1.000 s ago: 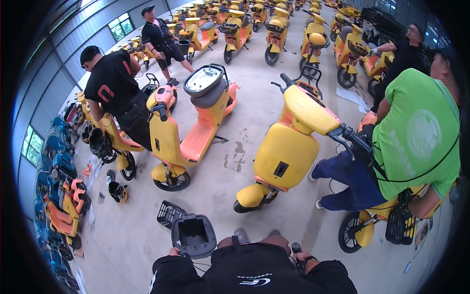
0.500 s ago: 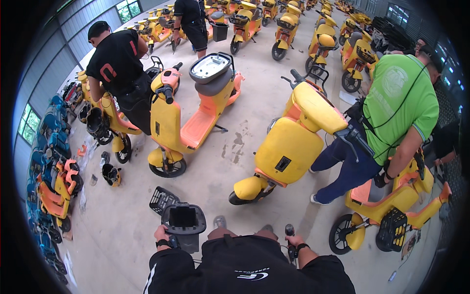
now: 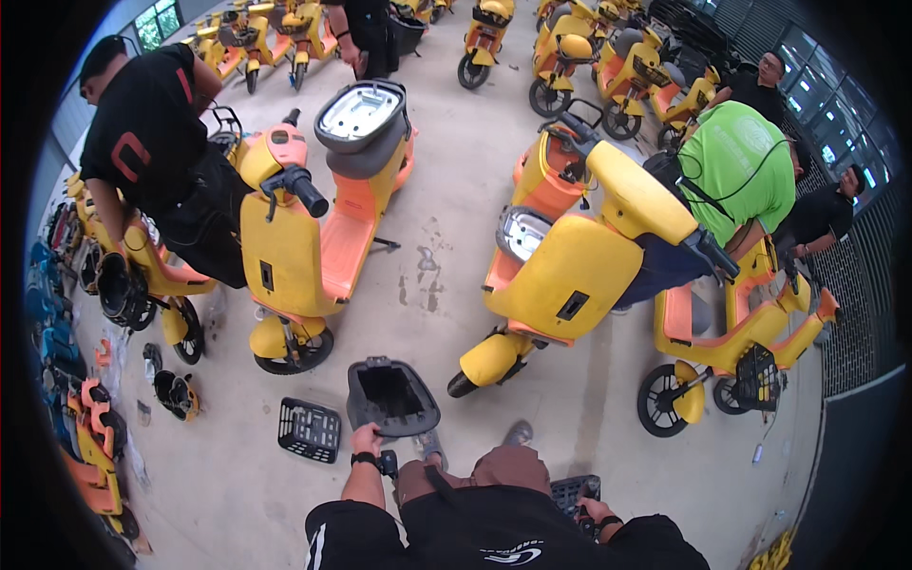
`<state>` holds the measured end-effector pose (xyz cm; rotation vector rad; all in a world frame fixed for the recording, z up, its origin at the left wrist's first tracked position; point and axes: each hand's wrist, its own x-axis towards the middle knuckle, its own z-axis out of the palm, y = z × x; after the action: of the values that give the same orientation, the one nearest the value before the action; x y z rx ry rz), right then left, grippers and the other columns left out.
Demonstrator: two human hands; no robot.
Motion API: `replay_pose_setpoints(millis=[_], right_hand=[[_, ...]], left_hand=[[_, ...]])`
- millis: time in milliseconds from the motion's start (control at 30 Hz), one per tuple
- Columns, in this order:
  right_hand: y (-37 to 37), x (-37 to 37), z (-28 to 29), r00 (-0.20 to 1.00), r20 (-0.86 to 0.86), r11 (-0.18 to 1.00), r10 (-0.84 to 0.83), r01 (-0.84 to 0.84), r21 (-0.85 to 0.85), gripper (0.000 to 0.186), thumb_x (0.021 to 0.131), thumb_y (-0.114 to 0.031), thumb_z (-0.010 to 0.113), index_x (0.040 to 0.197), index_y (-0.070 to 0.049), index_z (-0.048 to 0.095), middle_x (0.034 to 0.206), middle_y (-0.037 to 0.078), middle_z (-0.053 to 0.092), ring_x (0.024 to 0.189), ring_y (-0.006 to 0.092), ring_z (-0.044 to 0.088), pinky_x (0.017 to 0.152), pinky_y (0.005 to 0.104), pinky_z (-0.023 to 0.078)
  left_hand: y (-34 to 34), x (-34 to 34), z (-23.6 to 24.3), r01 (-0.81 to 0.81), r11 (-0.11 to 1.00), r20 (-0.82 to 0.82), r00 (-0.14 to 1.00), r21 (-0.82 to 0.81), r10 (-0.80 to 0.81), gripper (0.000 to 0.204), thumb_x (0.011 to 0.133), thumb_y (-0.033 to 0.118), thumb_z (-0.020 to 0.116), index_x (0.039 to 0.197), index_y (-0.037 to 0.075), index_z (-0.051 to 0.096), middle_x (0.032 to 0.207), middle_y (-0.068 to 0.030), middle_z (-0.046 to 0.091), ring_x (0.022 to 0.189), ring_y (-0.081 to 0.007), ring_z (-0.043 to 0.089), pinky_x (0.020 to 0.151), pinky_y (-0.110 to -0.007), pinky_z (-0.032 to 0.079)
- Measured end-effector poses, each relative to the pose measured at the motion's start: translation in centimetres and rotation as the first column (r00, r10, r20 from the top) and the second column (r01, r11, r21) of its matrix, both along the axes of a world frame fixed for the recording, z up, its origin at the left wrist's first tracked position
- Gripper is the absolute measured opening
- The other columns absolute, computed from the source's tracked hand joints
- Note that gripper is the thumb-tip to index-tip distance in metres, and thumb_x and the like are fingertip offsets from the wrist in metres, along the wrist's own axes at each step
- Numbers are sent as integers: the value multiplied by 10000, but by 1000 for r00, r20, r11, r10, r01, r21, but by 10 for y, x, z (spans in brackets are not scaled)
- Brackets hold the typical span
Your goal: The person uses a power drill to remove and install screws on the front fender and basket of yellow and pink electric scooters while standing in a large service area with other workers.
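My left hand (image 3: pixel 366 437) grips the near rim of a black plastic storage box (image 3: pixel 391 397), held low in front of me beside my legs. My right hand (image 3: pixel 593 507) is down by my right hip, closed on a small dark tool whose type is unclear. Behind it lies a black grid basket (image 3: pixel 567 493), partly hidden. Another black basket (image 3: pixel 308 427) lies on the floor left of the box. Beyond the box stand two yellow-and-pink scooters (image 3: pixel 283 264) (image 3: pixel 568 275), the right one with a metal-topped seat compartment (image 3: pixel 522 231) beside its front panel.
A person in black (image 3: pixel 152 142) bends over a scooter at left. A person in green (image 3: pixel 741 166) bends at right, with others in black (image 3: pixel 825 214) nearby. Scooters (image 3: pixel 473 68) line the back. A helmet-like black-and-yellow piece (image 3: pixel 177 395) lies on the left floor.
My left hand and the box have moved forward, away from my left side. The person in green has bent lower, and the person at the back has shifted right.
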<state>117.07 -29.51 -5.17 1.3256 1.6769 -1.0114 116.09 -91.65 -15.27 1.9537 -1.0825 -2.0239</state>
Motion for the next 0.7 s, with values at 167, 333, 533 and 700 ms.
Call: replay_pose_setpoints(millis=[167,333,533,700], right_hand=[[-56,-12,51,990,-105,989,-98,85,-124,205,766,-168,607,861,14,593,726,108,613,594,235,619,566,356,525],[-128,-64,58,798,-31,635,-601,454,-624,270,802,-227,565,962,-11,548,829,89,578,687,177,553,682,315,483],[-202,-105,-31,581,7,318,-814,457,-831,416,803,-243,561,1114,24,494,928,98,536,723,166,524,733,318,462],[-234,-136,-160,436,-42,212,-899,350,-912,419,790,-214,561,1140,-6,460,970,88,513,765,168,524,781,329,449]], left_hand=[[-24,-77,-21,138,979,-116,986,152,-121,142,660,-28,656,737,76,596,692,-36,522,674,-179,504,663,-370,463],[-65,-132,-47,251,951,-306,933,183,-188,101,736,-18,627,788,66,601,766,-30,597,762,-159,600,746,-330,517],[-77,-181,-97,364,922,-498,829,134,-255,256,829,-8,592,1083,-22,558,1011,-94,617,970,-200,580,956,-340,445],[-95,-163,-178,393,916,-501,811,86,-301,273,854,-7,582,1119,-46,529,1074,-117,603,1042,-215,568,984,-351,431]])
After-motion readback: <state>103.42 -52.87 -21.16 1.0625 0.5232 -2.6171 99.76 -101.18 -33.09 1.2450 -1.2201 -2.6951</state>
